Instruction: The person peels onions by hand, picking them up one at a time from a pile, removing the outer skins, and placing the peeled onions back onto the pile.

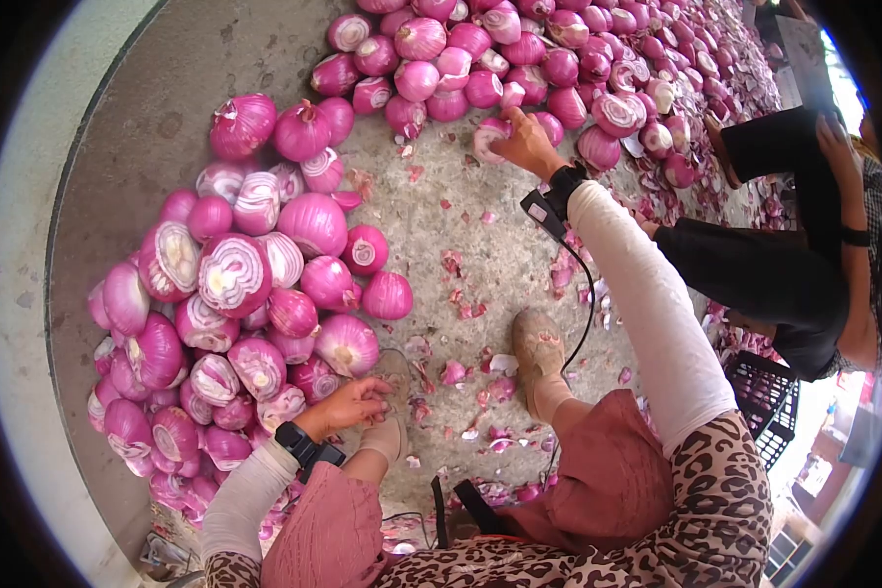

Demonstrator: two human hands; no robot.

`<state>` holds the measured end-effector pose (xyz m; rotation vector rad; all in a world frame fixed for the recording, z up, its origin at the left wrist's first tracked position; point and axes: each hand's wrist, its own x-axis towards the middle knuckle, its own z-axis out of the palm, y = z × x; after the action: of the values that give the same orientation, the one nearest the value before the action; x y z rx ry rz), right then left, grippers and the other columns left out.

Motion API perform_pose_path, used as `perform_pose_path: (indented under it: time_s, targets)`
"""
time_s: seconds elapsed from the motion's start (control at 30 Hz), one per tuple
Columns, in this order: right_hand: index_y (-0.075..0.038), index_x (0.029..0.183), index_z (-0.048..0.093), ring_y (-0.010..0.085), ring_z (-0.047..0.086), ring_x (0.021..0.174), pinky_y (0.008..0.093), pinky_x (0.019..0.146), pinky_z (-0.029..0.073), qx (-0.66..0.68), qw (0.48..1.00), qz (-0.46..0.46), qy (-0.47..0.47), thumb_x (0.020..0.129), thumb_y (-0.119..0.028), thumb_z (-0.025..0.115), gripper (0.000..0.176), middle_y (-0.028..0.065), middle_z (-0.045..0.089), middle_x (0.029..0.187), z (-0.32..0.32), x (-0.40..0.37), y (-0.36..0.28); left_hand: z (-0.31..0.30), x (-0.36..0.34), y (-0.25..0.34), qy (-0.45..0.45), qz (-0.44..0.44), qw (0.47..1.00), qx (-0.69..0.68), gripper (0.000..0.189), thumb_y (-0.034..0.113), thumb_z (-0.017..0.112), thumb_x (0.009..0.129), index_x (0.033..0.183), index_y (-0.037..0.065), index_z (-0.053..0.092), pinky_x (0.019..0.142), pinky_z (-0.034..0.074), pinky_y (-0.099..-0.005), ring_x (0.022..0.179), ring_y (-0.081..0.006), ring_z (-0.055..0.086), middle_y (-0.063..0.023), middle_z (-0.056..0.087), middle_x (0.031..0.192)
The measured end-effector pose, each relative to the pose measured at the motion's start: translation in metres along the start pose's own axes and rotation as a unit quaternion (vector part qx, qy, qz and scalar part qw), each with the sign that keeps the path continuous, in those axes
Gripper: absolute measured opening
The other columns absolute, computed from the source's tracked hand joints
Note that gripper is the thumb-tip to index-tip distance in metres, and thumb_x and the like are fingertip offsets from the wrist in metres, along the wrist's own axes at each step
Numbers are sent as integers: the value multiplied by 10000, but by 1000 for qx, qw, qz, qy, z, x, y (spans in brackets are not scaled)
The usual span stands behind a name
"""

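My right hand reaches out to the far pile, its fingers closed on a pale cut onion near the floor. Close to my left shoe, my left hand hangs with loosely bent fingers and nothing visible in them. Beside it lies a heap of peeled purple onions, several of them with cut faces showing white rings. A larger pile of purple onions spreads along the top, just beyond my right hand.
Loose onion skins litter the concrete floor between my shoes and the piles. At the right another person in dark trousers sits close by. A black plastic crate stands at the lower right. A pale wall borders the left.
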<state>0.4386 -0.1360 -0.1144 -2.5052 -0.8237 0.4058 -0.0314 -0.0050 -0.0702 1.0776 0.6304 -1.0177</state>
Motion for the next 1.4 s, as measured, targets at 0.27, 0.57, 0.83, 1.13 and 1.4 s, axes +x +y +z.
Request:
perform_pose_path:
  time_s: [0.27,0.57,0.83,1.13,1.4]
  targets:
    - [-134,1270,436,408,493,1045,541,796,424,-21,970,-185,159,687,-191,712,647,173,476,1104,-18,29,-54,-5,1,-11,-6,8,1000,-13,380,89,540,886,1245,13,441,721,486,-277,814,-145,601,-95,608,1036]
    - [-106,1166,469,406,483,1082,515,817,452,-87,976,-125,155,685,-200,724,553,181,480,1152,-13,59,-90,-8,-5,-4,0,-14,1000,0,384,129,557,904,1253,22,436,740,483,-276,846,-135,587,-90,610,1061]
    - [-74,1107,493,405,563,1002,473,829,463,16,981,-144,127,680,-128,695,475,201,570,1085,-2,64,-80,-7,-4,-8,8,14,1000,-21,378,159,597,887,1214,19,468,635,466,-250,749,-109,577,-40,585,886]
    - [-20,1274,388,127,582,837,255,682,503,385,907,42,-166,770,-91,722,609,70,589,1013,-4,-4,-87,-7,-4,-6,-8,13,1000,-7,342,89,544,895,1224,37,466,739,489,-276,841,-132,582,-58,590,1012]
    - [-73,1213,428,108,542,943,252,762,496,499,785,-28,-365,780,47,658,505,20,545,1039,-7,-122,-115,7,-23,50,5,109,986,-125,392,85,537,917,1292,50,430,774,507,-302,898,-175,614,-101,609,1087]
